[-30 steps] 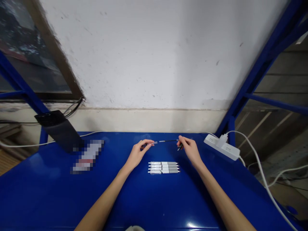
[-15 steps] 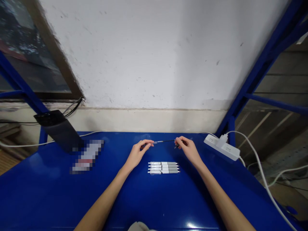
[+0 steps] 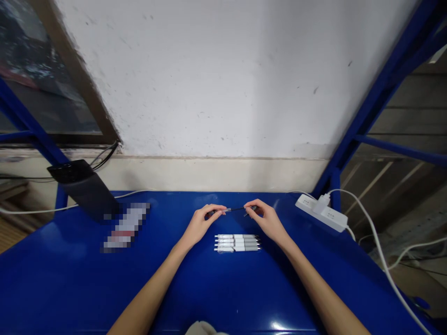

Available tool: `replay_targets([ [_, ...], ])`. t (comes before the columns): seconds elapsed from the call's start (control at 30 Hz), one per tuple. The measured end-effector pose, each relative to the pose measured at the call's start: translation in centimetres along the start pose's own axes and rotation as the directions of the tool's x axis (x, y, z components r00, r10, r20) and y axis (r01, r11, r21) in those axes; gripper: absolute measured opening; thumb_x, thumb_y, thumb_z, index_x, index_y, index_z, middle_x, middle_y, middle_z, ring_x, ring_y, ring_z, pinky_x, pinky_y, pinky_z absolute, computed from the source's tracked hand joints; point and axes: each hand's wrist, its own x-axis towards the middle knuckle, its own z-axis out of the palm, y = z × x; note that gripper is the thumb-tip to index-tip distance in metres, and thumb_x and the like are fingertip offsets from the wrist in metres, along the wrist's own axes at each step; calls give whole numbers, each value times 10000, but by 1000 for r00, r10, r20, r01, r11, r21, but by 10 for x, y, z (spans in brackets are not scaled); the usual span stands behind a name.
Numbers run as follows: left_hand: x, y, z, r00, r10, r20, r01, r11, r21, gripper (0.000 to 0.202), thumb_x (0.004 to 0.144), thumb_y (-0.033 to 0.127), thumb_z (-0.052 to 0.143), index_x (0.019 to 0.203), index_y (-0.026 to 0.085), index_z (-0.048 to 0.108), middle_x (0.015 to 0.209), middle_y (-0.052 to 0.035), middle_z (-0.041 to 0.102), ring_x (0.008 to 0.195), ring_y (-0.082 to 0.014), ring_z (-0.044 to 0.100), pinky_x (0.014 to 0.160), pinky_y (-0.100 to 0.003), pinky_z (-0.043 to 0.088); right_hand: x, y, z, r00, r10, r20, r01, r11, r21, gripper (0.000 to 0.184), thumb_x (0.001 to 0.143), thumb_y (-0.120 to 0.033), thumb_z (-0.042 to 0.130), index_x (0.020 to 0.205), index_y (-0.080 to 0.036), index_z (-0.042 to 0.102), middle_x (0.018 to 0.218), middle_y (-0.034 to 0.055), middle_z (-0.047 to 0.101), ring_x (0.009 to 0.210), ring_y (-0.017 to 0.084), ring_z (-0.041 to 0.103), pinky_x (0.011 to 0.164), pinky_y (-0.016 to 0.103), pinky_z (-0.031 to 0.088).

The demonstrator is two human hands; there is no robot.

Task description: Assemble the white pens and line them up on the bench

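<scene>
My left hand (image 3: 200, 222) is pinched on the grey end of a pen barrel (image 3: 220, 211), held just above the blue table (image 3: 223, 288). My right hand (image 3: 265, 219) pinches a thin dark refill (image 3: 237, 209) whose tip reaches into the barrel; it also holds a small dark piece I cannot make out. The two hands are close together, fingers closed. Just in front of them several white and grey pens (image 3: 237, 243) lie side by side in a neat row.
A white power strip (image 3: 321, 213) with a plug and white cable (image 3: 377, 251) lies at the right back. A black device (image 3: 85, 188) leans at the left back, a blurred flat item (image 3: 125, 226) beside it. Blue frame posts (image 3: 370, 107) rise on the right.
My right hand has moved left toward my left hand, sliding the dark refill into the barrel; the visible length of refill between the hands has shrunk.
</scene>
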Motion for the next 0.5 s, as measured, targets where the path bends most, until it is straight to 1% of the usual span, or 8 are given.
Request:
replay_targets([
  [0.17, -2, 5, 2, 1000, -2, 26, 2, 1000, -3, 289, 992, 430, 643, 1159, 245, 791, 1110, -74, 803, 1033, -264, 739, 937, -380, 560, -3, 8, 16, 993, 117, 7, -117, 991, 67, 341, 909, -538, 676, 961, -206, 732, 783, 32, 717, 691, 194, 655, 698, 315, 519],
  [0.27, -2, 5, 2, 999, -10, 34, 10, 1000, 5, 276, 994, 419, 646, 1154, 251, 795, 1114, -71, 800, 1028, -260, 741, 935, -375, 557, -4, 10, 20, 989, 148, 8, -148, 987, 69, 357, 910, -557, 668, 899, -205, 723, 790, 35, 722, 691, 186, 655, 701, 306, 513],
  [0.37, -2, 4, 2, 999, -19, 31, 20, 1000, -14, 268, 995, 413, 648, 1154, 252, 791, 1132, -66, 797, 1035, -257, 744, 944, -376, 558, -3, 11, 19, 984, 179, 1, -178, 978, 112, 436, 935, -607, 606, 883, -194, 735, 815, 49, 726, 681, 181, 657, 692, 308, 519],
  [0.43, -2, 2, 2, 1000, -20, 20, 21, 999, -29, 269, 997, 413, 647, 1159, 251, 786, 1125, -63, 800, 1027, -252, 749, 961, -378, 557, -1, 12, 16, 976, 217, -31, -209, 963, 168, 515, 952, -648, 537, 895, -181, 747, 823, 65, 724, 669, 184, 656, 677, 319, 529],
  [0.5, -1, 1, 1, 1000, -17, 4, 17, 999, -29, 270, 998, 417, 645, 1160, 252, 782, 1109, -58, 804, 1013, -247, 753, 972, -379, 557, 2, 13, 11, 969, 237, -75, -216, 951, 220, 523, 940, -650, 531, 910, -175, 748, 840, 75, 726, 693, 194, 667, 689, 331, 541],
])
